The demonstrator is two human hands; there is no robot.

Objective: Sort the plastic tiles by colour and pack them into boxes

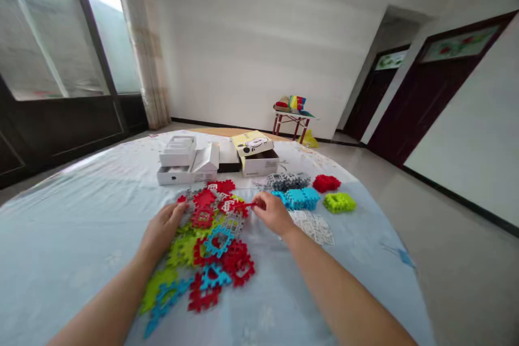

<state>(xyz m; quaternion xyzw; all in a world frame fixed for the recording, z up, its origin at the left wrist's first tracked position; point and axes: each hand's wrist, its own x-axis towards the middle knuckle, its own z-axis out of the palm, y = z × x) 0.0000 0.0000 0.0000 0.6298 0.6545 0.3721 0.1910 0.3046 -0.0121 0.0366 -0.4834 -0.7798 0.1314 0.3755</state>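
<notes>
Picking, apparently: right hand [273,212] pinches 1 red piece [250,204] at the right of the pile [184,251]; left hand [162,227], grip unclear, lies left; clean separation seems needed next.

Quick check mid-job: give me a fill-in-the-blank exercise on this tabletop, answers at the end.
1. The right hand holds a ____ piece.
2. The left hand is at the ____ side of the mixed pile.
3. The ____ stack lies between the dark grey stack and the white stack.
4. The box lid with a black drawing is pale ____.

Missing words: red; left; blue; yellow.
</notes>
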